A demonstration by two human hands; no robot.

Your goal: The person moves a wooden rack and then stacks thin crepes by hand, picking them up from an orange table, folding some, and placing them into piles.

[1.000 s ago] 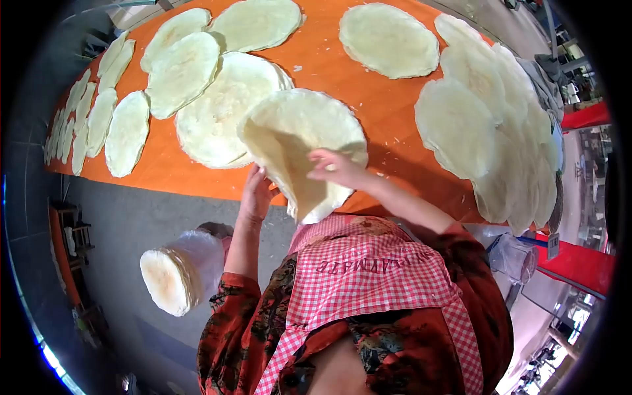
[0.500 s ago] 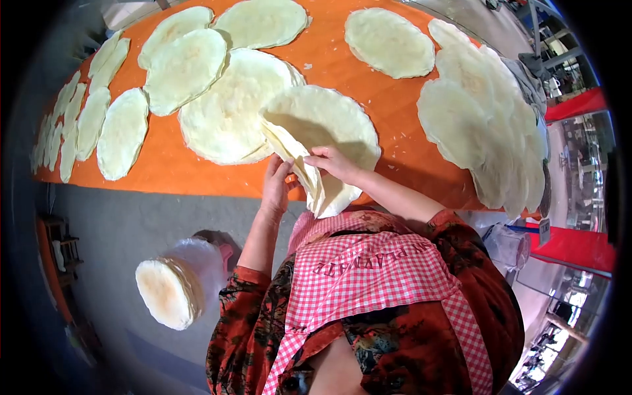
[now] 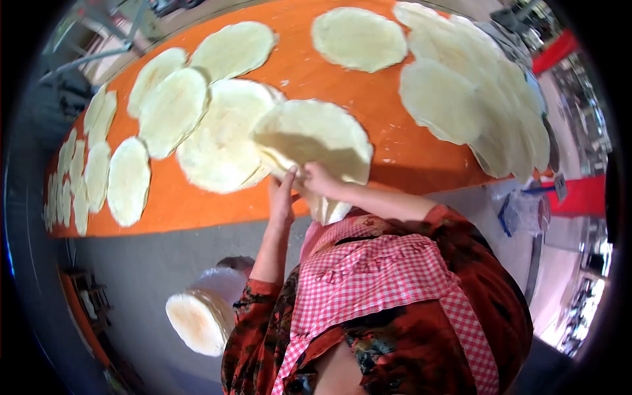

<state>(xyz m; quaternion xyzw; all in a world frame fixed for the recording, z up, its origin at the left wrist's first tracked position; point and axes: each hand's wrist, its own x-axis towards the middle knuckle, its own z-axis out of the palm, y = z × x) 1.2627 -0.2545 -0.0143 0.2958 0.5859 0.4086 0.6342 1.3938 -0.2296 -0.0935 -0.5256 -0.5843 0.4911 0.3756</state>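
Note:
Near the front edge of the orange-covered table, my left hand (image 3: 283,196) pinches the lifted near edge of a thin, pale flatbread (image 3: 275,160). My right hand (image 3: 320,180) grips the same folded edge just to the right, its fingers curled. Part of the fold hangs down in front of my apron and is partly covered by my hands. Behind them lies a round flatbread (image 3: 322,122) in their shadow. To its left, overlapping it, is another large flatbread pile (image 3: 227,131).
More flatbreads (image 3: 172,113) spread across the left of the orange table (image 3: 388,161). A single round (image 3: 359,39) lies at the back, and a wide overlapping heap (image 3: 461,99) covers the right end. On the floor side at lower left stands a stack of browned flatbreads (image 3: 197,322).
The view has tilted, so the table's left side sits lower. My hands still hold the folded edge; its layers stand less upright, and my right fingers are curled in more.

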